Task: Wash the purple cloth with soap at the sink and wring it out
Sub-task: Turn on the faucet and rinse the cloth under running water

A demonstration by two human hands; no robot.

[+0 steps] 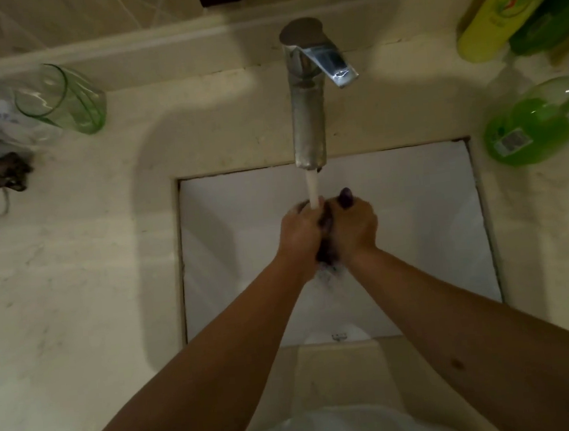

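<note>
The purple cloth (327, 242) is bunched into a dark wad, pressed between both palms over the white sink (431, 223). My left hand (300, 233) grips its left side and my right hand (354, 224) its right side, with a purple end poking out above the right fingers. Water runs from the metal tap (306, 110) onto the top of the cloth and my left fingers, and drips out below the hands. Most of the cloth is hidden inside the hands.
A green glass tumbler (66, 100) and a plastic packet stand on the beige counter (76, 285) at the left. A yellow bottle (496, 14) and a bottle of green liquid (537, 128) stand at the right. A dark small object (0, 173) lies far left.
</note>
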